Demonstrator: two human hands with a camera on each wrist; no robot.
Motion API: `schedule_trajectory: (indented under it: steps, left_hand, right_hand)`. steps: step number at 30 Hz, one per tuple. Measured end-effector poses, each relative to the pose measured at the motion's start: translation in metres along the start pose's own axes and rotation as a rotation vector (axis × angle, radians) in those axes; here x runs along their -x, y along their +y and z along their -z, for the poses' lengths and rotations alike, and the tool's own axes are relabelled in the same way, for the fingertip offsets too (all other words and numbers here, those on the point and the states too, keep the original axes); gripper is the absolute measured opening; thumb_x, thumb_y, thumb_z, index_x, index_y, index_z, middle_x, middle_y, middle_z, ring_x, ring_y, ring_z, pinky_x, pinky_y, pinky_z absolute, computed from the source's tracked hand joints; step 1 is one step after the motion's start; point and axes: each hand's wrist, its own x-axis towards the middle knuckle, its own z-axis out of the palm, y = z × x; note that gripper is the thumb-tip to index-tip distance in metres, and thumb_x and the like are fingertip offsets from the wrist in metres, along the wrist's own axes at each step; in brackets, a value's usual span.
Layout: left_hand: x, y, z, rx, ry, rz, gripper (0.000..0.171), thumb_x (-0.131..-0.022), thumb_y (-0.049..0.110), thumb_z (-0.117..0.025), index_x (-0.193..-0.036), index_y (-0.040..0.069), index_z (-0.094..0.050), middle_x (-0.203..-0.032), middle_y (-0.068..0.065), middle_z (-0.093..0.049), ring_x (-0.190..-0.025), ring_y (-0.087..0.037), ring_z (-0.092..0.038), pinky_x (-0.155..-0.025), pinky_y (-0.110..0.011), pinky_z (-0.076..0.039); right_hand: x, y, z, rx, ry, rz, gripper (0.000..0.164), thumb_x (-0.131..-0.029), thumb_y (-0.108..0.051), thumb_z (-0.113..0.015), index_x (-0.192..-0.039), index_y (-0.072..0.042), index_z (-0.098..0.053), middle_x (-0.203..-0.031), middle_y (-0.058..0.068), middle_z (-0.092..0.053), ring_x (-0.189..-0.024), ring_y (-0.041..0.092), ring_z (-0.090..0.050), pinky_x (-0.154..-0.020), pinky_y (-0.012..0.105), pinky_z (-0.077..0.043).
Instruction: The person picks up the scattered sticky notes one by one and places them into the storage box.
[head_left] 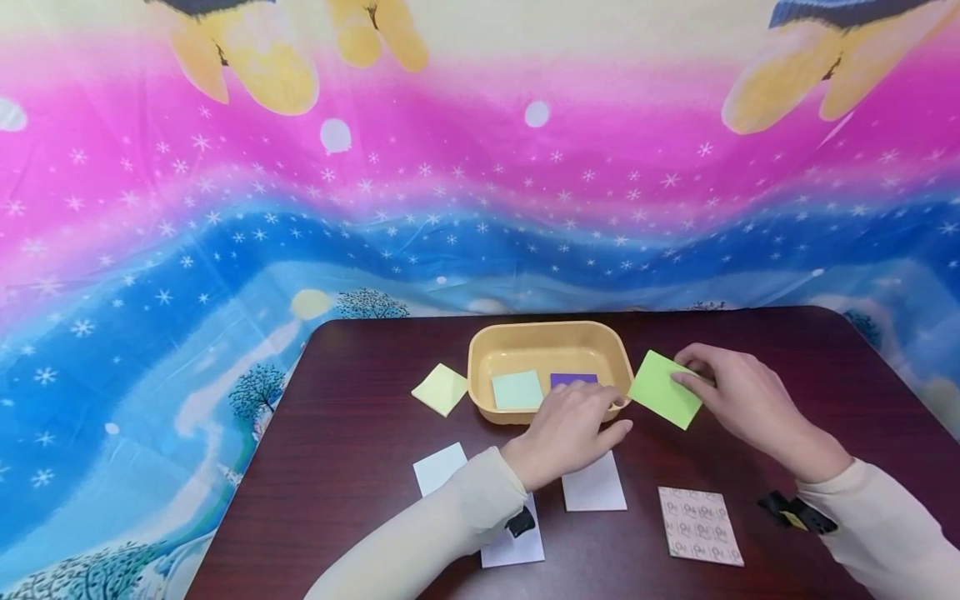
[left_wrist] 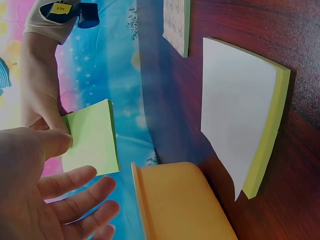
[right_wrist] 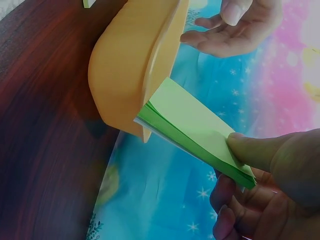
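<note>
My right hand [head_left: 731,392] pinches a bright green sticky note pad [head_left: 662,393] between thumb and fingers, holding it up just right of the tan plastic basin [head_left: 517,358]. In the right wrist view the layered edge of the green pad [right_wrist: 185,142] shows, its top sheet lifting slightly. My left hand [head_left: 567,429] is over the basin's front right rim, fingers spread and holding nothing. Inside the basin lie a mint sticky note pad [head_left: 517,390] and a purple one [head_left: 573,379], the purple partly hidden by the left hand.
A pale yellow pad [head_left: 439,389] lies left of the basin. In front are white-topped pads [head_left: 595,487], one [head_left: 517,546] partly under the left sleeve, and a pad with a printed backing [head_left: 701,525]. The dark wooden table [head_left: 337,467] meets a patterned cloth [head_left: 450,167] behind.
</note>
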Motion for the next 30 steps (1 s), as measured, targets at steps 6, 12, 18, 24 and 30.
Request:
schedule_trajectory:
  steps: [6,12,18,24,30]
  left_hand:
    - [0.001,-0.002,0.001,0.015,-0.001,0.009,0.028,-0.099,0.040,-0.062,-0.117,0.020,-0.070,-0.107,0.010,-0.075,-0.094,-0.006,-0.066,-0.081,-0.023,-0.050]
    - [0.002,-0.005,0.003,0.018,-0.006,0.029,0.029,-0.098,0.041,-0.063,-0.117,0.020,-0.070,-0.106,0.009,-0.076,-0.097,-0.007,-0.067,-0.088,-0.025,-0.051]
    - [0.002,-0.007,0.004,0.020,-0.002,0.032,0.029,-0.099,0.040,-0.063,-0.116,0.019,-0.071,-0.102,0.008,-0.075,-0.095,-0.007,-0.065,-0.088,-0.026,-0.051]
    - [0.001,-0.009,0.005,0.008,0.007,0.032,0.030,-0.098,0.040,-0.063,-0.115,0.017,-0.071,-0.098,0.009,-0.073,-0.094,-0.006,-0.065,-0.087,-0.026,-0.051]
    - [0.001,-0.011,0.005,0.000,0.014,0.037,0.029,-0.098,0.040,-0.064,-0.114,0.018,-0.071,-0.098,0.009,-0.073,-0.095,-0.005,-0.065,-0.088,-0.027,-0.051]
  right_hand:
    - [-0.001,-0.004,0.000,-0.006,0.010,0.015,0.013,-0.091,-0.017,-0.075,-0.103,-0.013,-0.071,-0.083,0.002,-0.074,-0.071,0.016,-0.063,-0.056,0.030,-0.039]
    - [-0.004,-0.007,-0.002,-0.011,0.015,0.027,0.014,-0.091,-0.016,-0.075,-0.104,-0.012,-0.071,-0.084,0.002,-0.074,-0.072,0.016,-0.063,-0.056,0.030,-0.039]
    - [-0.006,-0.009,-0.002,-0.013,0.016,0.037,0.014,-0.090,-0.015,-0.075,-0.103,-0.011,-0.071,-0.086,0.003,-0.075,-0.073,0.017,-0.063,-0.057,0.029,-0.040]
    - [-0.009,-0.011,-0.003,-0.019,0.009,0.033,0.014,-0.090,-0.014,-0.075,-0.104,-0.011,-0.071,-0.086,0.004,-0.075,-0.072,0.017,-0.063,-0.056,0.029,-0.039]
    - [-0.011,-0.010,-0.006,-0.027,0.002,0.021,0.015,-0.091,-0.014,-0.074,-0.105,-0.009,-0.071,-0.088,0.008,-0.076,-0.074,0.020,-0.065,-0.057,0.029,-0.039]
